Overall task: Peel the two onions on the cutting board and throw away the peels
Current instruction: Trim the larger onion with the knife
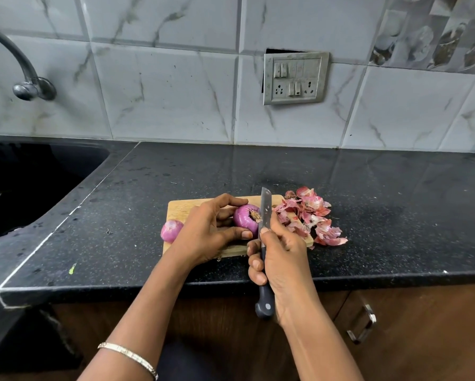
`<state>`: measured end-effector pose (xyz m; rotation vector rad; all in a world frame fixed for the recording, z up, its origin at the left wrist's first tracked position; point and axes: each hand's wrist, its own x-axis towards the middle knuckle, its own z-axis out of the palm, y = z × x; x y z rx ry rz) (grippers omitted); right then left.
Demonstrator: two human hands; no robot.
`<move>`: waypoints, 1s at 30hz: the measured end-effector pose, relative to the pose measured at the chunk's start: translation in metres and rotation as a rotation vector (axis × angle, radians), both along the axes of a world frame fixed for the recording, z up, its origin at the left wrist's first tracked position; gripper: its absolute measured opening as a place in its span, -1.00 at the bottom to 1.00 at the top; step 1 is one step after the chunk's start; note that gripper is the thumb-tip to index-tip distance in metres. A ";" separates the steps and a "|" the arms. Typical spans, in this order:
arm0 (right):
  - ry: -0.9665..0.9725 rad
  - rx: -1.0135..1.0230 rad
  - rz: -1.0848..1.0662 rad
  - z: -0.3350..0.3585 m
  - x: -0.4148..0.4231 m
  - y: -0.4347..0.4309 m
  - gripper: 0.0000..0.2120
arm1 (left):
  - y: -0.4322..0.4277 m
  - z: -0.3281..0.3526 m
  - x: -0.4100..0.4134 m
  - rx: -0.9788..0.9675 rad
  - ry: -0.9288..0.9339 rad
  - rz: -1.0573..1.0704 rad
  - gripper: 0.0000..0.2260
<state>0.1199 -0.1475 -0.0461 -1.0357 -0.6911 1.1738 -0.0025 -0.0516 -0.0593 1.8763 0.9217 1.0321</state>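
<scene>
A small wooden cutting board (180, 209) lies on the black counter. My left hand (207, 232) grips a purple onion (244, 219) on the board, root end facing right. My right hand (281, 259) is closed on a black-handled knife (265, 209), whose blade stands right against the onion's root end. A second, paler onion (171, 230) rests at the board's left edge, beside my left wrist. A heap of pink onion peels (310, 215) covers the board's right end and spills onto the counter.
The black granite counter (396, 215) runs to a marble-tiled wall with a switch plate (295, 77). A dark sink (24, 182) with a curved tap (24, 75) lies at the left. A cabinet handle (364, 323) sits below the counter edge at right.
</scene>
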 end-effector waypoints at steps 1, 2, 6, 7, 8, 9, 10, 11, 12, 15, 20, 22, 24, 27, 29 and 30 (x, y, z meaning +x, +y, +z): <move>-0.004 -0.002 -0.001 -0.002 -0.001 -0.003 -0.63 | 0.000 0.000 0.000 0.005 0.006 0.002 -0.53; -0.012 -0.002 0.000 -0.004 -0.003 -0.007 -0.62 | 0.001 0.001 0.001 0.012 0.011 0.011 -0.54; -0.019 0.004 -0.041 -0.010 -0.012 -0.016 -0.56 | 0.004 0.001 0.001 0.025 0.008 0.027 -0.54; -0.021 0.004 -0.051 -0.009 -0.013 -0.014 -0.58 | 0.004 0.000 0.001 0.027 0.006 0.027 -0.54; -0.030 0.000 -0.060 -0.008 -0.014 -0.009 -0.61 | 0.004 0.000 0.001 0.023 0.001 0.023 -0.54; -0.039 -0.009 -0.072 -0.006 -0.012 -0.004 -0.63 | 0.003 0.000 0.001 0.018 -0.003 0.018 -0.54; -0.044 -0.014 -0.081 -0.003 -0.011 0.002 -0.62 | 0.003 -0.001 0.001 0.019 -0.006 0.019 -0.55; -0.040 -0.017 -0.085 0.001 -0.010 0.009 -0.60 | 0.003 -0.001 0.001 0.025 -0.006 0.026 -0.56; -0.028 -0.028 -0.090 0.003 -0.009 0.015 -0.57 | 0.003 0.000 0.001 0.028 -0.004 0.030 -0.58; -0.004 -0.035 -0.066 0.005 -0.004 0.020 -0.54 | 0.003 0.001 0.001 0.026 -0.006 0.035 -0.59; 0.030 -0.017 -0.009 -0.005 -0.008 -0.004 -0.63 | 0.003 0.000 0.002 -0.012 -0.028 0.025 -0.53; 0.046 -0.006 -0.036 -0.004 -0.010 -0.004 -0.62 | 0.002 0.000 0.001 -0.006 -0.024 0.026 -0.53; 0.025 -0.027 -0.053 -0.001 -0.012 0.005 -0.62 | 0.002 0.000 0.000 0.005 -0.013 0.034 -0.55; 0.001 -0.036 -0.081 0.007 -0.009 0.021 -0.58 | 0.002 0.000 0.001 0.026 0.000 0.056 -0.60; -0.012 -0.038 -0.078 0.007 -0.008 0.026 -0.56 | 0.004 0.000 0.001 0.027 0.002 0.073 -0.61; -0.020 -0.036 -0.073 0.006 -0.008 0.025 -0.56 | 0.004 0.000 0.001 0.024 -0.002 0.076 -0.60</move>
